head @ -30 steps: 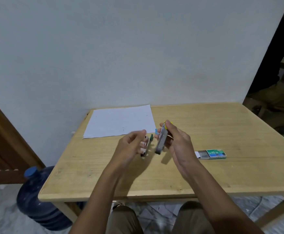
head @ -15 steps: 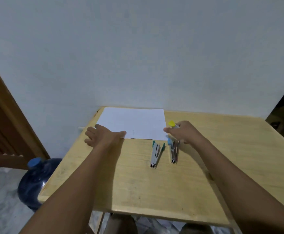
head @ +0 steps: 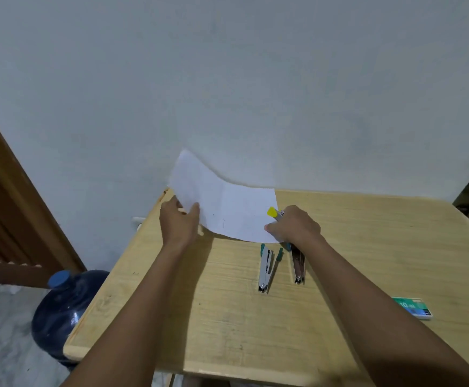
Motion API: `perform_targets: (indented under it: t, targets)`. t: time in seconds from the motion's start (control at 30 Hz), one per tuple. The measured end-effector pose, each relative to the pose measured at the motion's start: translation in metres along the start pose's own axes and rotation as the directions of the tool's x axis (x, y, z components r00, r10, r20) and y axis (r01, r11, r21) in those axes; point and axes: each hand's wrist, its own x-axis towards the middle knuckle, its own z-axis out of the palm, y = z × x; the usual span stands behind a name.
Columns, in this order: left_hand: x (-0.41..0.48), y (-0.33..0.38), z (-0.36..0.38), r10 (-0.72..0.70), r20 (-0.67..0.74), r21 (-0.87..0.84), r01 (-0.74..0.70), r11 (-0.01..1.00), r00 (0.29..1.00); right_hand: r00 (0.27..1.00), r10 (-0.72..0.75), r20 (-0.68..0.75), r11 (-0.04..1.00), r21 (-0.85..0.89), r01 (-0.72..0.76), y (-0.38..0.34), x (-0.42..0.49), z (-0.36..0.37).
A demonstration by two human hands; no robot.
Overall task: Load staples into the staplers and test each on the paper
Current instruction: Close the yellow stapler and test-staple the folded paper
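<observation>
One white sheet of paper (head: 227, 208), flat on the pale wooden table (head: 227, 317) half a second ago, now curls upward on its left side. The left hand (head: 179, 222) has pinched that edge, thumb on top, and lifted it; the right side stays low by the tabletop. The right hand (head: 294, 227) still curls its fingers round a slim metal stapler with a yellow plastic end (head: 273, 213), which shows over the sheet's right edge. There are three staplers: the other two lie side by side on the wood just nearer than the sheet, a silver stapler with green plastic tips (head: 266, 268) and a silver stapler partly behind the right wrist (head: 297, 263). One small green staple box (head: 412, 308) lies well to the right, and one dark blue water jug (head: 60, 308) stands on the floor left of the table
</observation>
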Motion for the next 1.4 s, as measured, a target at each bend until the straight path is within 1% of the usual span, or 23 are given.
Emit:
perform_targets:
  t: [0.07, 0.13, 0.2, 0.27, 0.3, 0.33, 0.4, 0.43, 0.47, 0.53, 0.6, 0.7, 0.77, 0.87, 0.93, 1.0, 1.07, 1.1, 1.13, 1.2, 1.23, 1.33, 1.4]
  targets:
    - [-0.006, 0.005, 0.008, 0.18, 0.059, 0.054, -0.183, 0.982, 0.982, 1.0, 0.002, 0.019, 1.0, 0.013, -0.002, 0.0, 0.001, 0.002]
    - [-0.011, 0.008, 0.018, 0.267, 0.227, 0.156, -0.305, 0.939, 0.937, 0.999, 0.0, 0.037, 0.998, 0.058, -0.002, 0.001, 0.001, 0.0]
    - [-0.014, 0.008, 0.028, 0.208, 0.427, 0.288, -0.35, 0.891, 0.88, 0.998, 0.001, 0.058, 0.989, 0.147, -0.01, 0.004, 0.003, -0.004]
    - [-0.019, 0.009, 0.032, 0.028, 0.557, 0.422, -0.311, 0.852, 0.83, 0.998, -0.007, 0.068, 0.966, 0.259, -0.011, 0.008, 0.004, -0.008]
    - [-0.021, 0.01, 0.034, -0.058, 0.58, 0.482, -0.285, 0.828, 0.812, 0.998, -0.002, 0.064, 0.938, 0.346, -0.021, 0.011, 0.004, -0.01]
    - [-0.023, 0.011, 0.035, -0.116, 0.585, 0.532, -0.272, 0.802, 0.803, 0.998, 0.012, 0.062, 0.888, 0.458, -0.039, 0.013, 0.005, -0.012]
    - [-0.025, 0.01, 0.038, -0.149, 0.569, 0.566, -0.254, 0.784, 0.809, 0.996, 0.059, 0.062, 0.747, 0.66, -0.085, 0.017, 0.007, -0.016]
    - [-0.026, 0.01, 0.039, -0.146, 0.552, 0.561, -0.237, 0.793, 0.821, 0.995, 0.076, 0.061, 0.7, 0.707, -0.096, 0.018, 0.007, -0.016]
    - [-0.025, 0.008, 0.041, -0.139, 0.53, 0.557, -0.22, 0.801, 0.836, 0.996, 0.077, 0.04, 0.692, 0.717, -0.082, 0.02, 0.008, -0.016]
    - [-0.024, 0.006, 0.048, -0.12, 0.469, 0.566, -0.193, 0.802, 0.875, 1.0, 0.03, -0.003, 0.774, 0.633, -0.022, 0.026, 0.011, -0.01]
    - [-0.025, 0.009, 0.055, -0.121, 0.404, 0.56, -0.141, 0.816, 0.907, 1.0, -0.002, 0.007, 0.898, 0.441, -0.001, 0.028, 0.01, -0.003]
    - [-0.018, 0.015, 0.066, -0.223, 0.314, 0.455, 0.06, 0.888, 0.923, 0.999, 0.004, -0.034, 0.984, 0.181, 0.002, 0.023, 0.007, 0.002]
    - [-0.011, 0.016, 0.069, -0.311, 0.259, 0.367, 0.205, 0.908, 0.915, 0.999, -0.006, -0.049, 0.99, 0.139, 0.013, 0.018, 0.005, 0.002]
    - [0.002, 0.019, 0.068, -0.414, 0.235, 0.124, 0.395, 0.91, 0.879, 1.0, -0.004, -0.028, 0.989, 0.15, 0.009, 0.019, 0.007, 0.006]
    - [0.004, 0.026, 0.066, -0.426, 0.29, 0.016, 0.441, 0.897, 0.857, 0.999, -0.022, -0.03, 0.988, 0.152, 0.026, 0.022, 0.007, 0.006]
    - [0.004, 0.031, 0.063, -0.377, 0.36, -0.038, 0.418, 0.908, 0.853, 0.999, -0.037, -0.024, 0.986, 0.159, 0.04, 0.025, 0.008, 0.004]
    - [0.003, 0.037, 0.056, -0.304, 0.397, -0.113, 0.374, 0.92, 0.866, 0.998, -0.038, -0.049, 0.974, 0.223, 0.048, 0.026, 0.01, 0.002]
    - [0.002, 0.04, 0.052, -0.266, 0.409, -0.149, 0.351, 0.924, 0.873, 0.997, -0.034, -0.075, 0.948, 0.315, 0.056, 0.027, 0.012, -0.001]
    - [0.002, 0.043, 0.046, -0.232, 0.418, -0.185, 0.332, 0.925, 0.878, 0.995, -0.022, -0.095, 0.887, 0.457, 0.063, 0.026, 0.011, -0.005]
    - [0.004, 0.05, 0.034, -0.181, 0.44, -0.263, 0.318, 0.911, 0.88, 0.997, 0.019, -0.075, 0.671, 0.74, 0.043, 0.022, 0.007, -0.02]
    - [0.004, 0.054, 0.027, -0.159, 0.459, -0.308, 0.324, 0.895, 0.874, 0.999, 0.017, -0.048, 0.608, 0.793, 0.028, 0.02, 0.003, -0.03]
    - [0.003, 0.067, 0.009, -0.085, 0.534, -0.428, 0.356, 0.831, 0.841, 0.993, -0.095, 0.067, 0.575, 0.818, -0.001, 0.015, -0.016, -0.053]
    - [-0.002, 0.079, 0.001, -0.051, 0.569, -0.462, 0.37, 0.806, 0.821, 0.972, -0.196, 0.131, 0.516, 0.857, -0.011, 0.012, -0.026, -0.058]
